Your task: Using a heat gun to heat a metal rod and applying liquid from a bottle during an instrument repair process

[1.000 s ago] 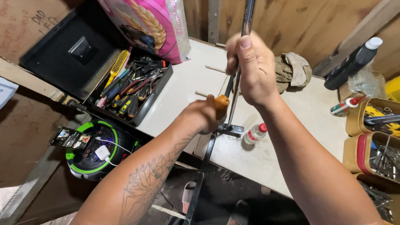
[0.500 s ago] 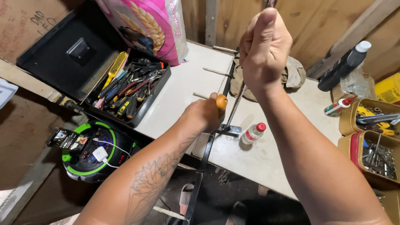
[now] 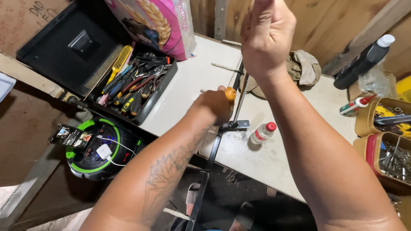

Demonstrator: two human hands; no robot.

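Note:
My left hand (image 3: 212, 105) is closed around the orange handle (image 3: 230, 93) of a tool over the white workbench (image 3: 299, 141). My right hand (image 3: 266, 36) is raised high and closed around the upper end of a thin metal rod (image 3: 241, 99); the rod's top is hidden in my fist. The rod runs down to a small metal clamp piece (image 3: 236, 125) at the bench's front edge. A dark bar (image 3: 205, 179) continues below the edge toward the floor.
An open black toolbox (image 3: 128, 92) full of screwdrivers and pliers sits at left, a pink sack (image 3: 150, 23) behind it. A small red-capped bottle (image 3: 262, 133), a rag (image 3: 305, 66), a black bottle (image 3: 364, 60), a glue bottle (image 3: 356, 105) and tins of hardware (image 3: 387, 154) lie right. A green-black cord reel (image 3: 96, 149) sits below.
My right hand has slid up the rod and closed over its top. My left hand has stayed on the orange handle. The view has shifted slightly.

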